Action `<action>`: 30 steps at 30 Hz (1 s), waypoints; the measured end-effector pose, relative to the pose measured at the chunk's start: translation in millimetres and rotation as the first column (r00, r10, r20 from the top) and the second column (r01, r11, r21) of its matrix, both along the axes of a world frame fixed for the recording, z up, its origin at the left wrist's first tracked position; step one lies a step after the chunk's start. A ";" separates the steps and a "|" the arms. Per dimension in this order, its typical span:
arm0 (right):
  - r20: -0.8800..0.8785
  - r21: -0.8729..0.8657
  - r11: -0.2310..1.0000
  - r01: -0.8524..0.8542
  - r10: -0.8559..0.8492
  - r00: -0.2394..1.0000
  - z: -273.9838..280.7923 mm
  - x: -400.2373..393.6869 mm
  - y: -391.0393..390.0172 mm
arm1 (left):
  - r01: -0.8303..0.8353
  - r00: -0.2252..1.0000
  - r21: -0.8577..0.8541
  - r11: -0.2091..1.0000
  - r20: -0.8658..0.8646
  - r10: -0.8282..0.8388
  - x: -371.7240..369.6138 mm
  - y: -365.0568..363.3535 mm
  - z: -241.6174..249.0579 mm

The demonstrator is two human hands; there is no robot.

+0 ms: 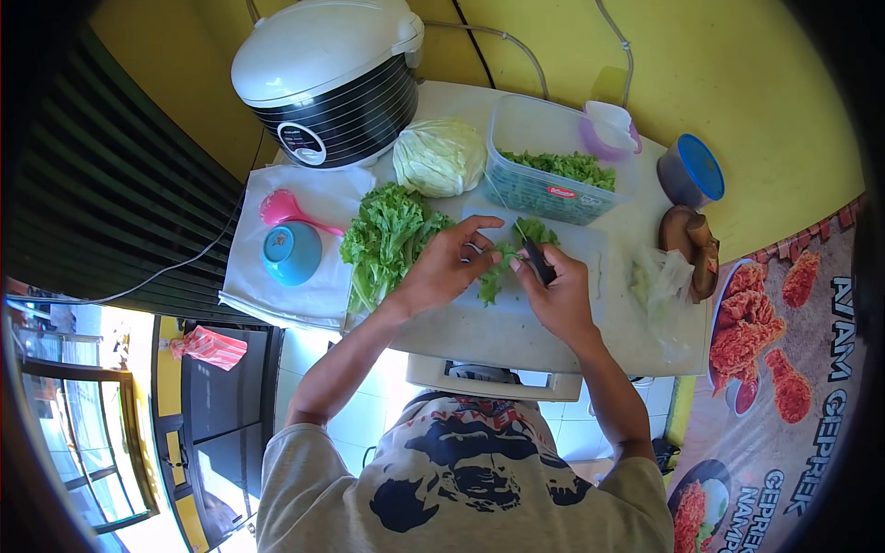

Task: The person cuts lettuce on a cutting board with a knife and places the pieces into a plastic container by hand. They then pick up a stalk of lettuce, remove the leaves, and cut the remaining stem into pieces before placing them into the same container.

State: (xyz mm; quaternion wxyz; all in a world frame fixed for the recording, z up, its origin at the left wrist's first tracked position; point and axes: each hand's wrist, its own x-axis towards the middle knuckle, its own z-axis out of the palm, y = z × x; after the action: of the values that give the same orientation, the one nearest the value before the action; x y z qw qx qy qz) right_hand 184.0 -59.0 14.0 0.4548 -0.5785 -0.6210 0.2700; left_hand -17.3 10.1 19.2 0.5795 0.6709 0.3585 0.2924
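My right hand [560, 293] is closed around the black handle of a knife [535, 256], its blade pointing up and away from me. A small green lettuce leaf [490, 287] hangs between my two hands, close to my right thumb. My left hand [449, 264] has its index finger stretched out, while the thumb and a curled finger meet at the leaf's edge. Beneath them lies a white cutting board [583, 247], with more cut lettuce [539, 230] behind the knife. To the left of my left hand is a large bunch of lettuce [392, 235].
A cabbage [441, 157] sits beside a clear plastic container [553, 207] of lettuce. The rice cooker [332, 88] stands at back left, near a pink ladle [284, 209] and blue bowl [292, 253]. On the right are a plastic bag [664, 290], a blue-lidded tub [690, 172] and a stone mortar [678, 230].
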 end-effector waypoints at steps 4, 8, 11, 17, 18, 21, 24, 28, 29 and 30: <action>0.137 0.098 0.994 0.040 -0.054 0.989 -8.1 -5.4 8.1 | -0.186 0.934 0.329 0.926 -0.235 0.270 9.7 8.6 -19.2; 0.245 0.125 0.992 -0.001 -0.029 0.969 -18.4 -3.7 -10.6 | -0.218 0.900 0.516 0.828 -0.223 0.376 14.5 11.4 -35.0; 0.389 0.068 0.997 -0.043 0.013 0.921 -19.2 0.6 -29.6 | -0.243 0.884 0.535 0.809 -0.221 0.412 15.8 11.6 -36.9; 0.553 -0.008 0.998 -0.064 0.058 0.831 -19.9 0.2 -57.3 | -0.238 0.888 0.494 0.836 -0.239 0.393 13.9 16.0 -37.0; 0.567 0.000 0.998 -0.062 0.051 0.822 -20.8 0.0 -58.7 | -0.240 0.887 0.486 0.840 -0.241 0.393 13.9 16.4 -36.9; 0.601 -0.046 0.998 -0.041 0.060 0.797 -19.5 -0.9 -61.3 | -0.246 0.887 0.465 0.850 -0.245 0.391 13.8 16.1 -35.4; 0.616 -0.076 0.996 -0.037 0.076 0.784 -22.3 0.1 -60.9 | -0.244 0.891 0.459 0.855 -0.243 0.385 14.0 16.7 -35.7; 0.641 -0.098 0.995 -0.030 0.086 0.763 -21.1 -4.5 -54.0 | -0.233 0.891 0.444 0.865 -0.260 0.373 12.8 17.7 -34.3; 0.643 -0.098 0.995 -0.029 0.085 0.761 -20.7 -7.2 -48.3 | -0.228 0.892 0.435 0.871 -0.264 0.366 13.5 17.7 -34.1; 0.644 -0.100 0.995 -0.025 0.084 0.760 -20.5 -9.3 -43.3 | -0.227 0.894 0.442 0.868 -0.260 0.366 14.0 17.7 -35.0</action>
State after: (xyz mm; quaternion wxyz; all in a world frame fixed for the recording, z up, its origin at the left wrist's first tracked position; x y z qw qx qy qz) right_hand 174.7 -102.3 -6.5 0.1796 -0.6365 -0.7443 0.0931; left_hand -3.3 27.8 -15.8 0.3077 0.7504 0.4845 0.3278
